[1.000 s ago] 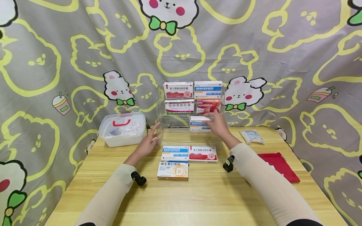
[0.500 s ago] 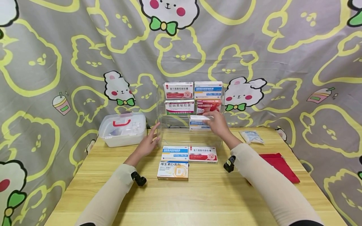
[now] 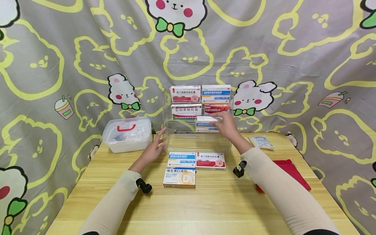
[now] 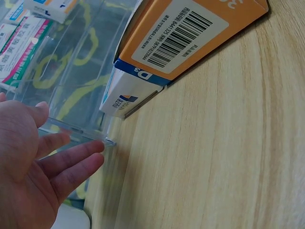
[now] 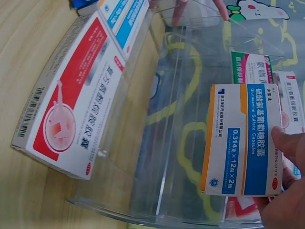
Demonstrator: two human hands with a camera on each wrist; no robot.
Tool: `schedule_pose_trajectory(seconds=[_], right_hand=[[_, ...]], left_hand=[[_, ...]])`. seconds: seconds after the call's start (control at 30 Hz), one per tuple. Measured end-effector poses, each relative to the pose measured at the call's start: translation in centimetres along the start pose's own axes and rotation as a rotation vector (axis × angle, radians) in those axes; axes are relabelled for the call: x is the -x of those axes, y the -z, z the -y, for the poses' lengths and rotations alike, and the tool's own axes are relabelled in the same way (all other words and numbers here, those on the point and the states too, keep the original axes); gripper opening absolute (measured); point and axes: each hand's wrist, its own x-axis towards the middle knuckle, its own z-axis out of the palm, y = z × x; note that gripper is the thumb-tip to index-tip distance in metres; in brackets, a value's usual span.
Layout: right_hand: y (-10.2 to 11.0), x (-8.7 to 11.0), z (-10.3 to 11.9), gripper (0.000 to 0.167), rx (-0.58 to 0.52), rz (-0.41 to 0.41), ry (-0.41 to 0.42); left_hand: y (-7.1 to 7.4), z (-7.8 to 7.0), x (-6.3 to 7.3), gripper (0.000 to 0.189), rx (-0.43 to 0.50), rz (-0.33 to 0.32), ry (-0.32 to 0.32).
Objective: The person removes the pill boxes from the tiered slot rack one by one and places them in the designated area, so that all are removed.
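Blue-and-white cardboard box (image 5: pixel 240 143) is pinched by right hand (image 3: pixel 227 126). Left hand (image 3: pixel 150 151) is held spread, empty, beside clear plastic tiered rack (image 3: pixel 180 135).

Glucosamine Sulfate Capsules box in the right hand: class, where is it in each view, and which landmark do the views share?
Head: the Glucosamine Sulfate Capsules box is just right of centre.
Left wrist: apparently the box cut off at the top edge, left.
Right wrist: right of centre, in the right hand.
Shared landmark: the green-edged white capsule box.
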Motion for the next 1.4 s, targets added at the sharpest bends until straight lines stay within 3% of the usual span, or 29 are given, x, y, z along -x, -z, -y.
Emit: schedule_pose_trajectory(seconds=[0.6,1.4], right_hand=[[1.2,1.2,1.7,0.030,0.036,0.008,0.063],[0.2,5.9,-0.6,0.028,0.027,0.087,0.112]], left_hand=[[0.1,0.0,-0.1,0.079,0.003,0.007,-0.001],[0.0,-0.4,0.0,0.078,-0.015,0.001,0.026]])
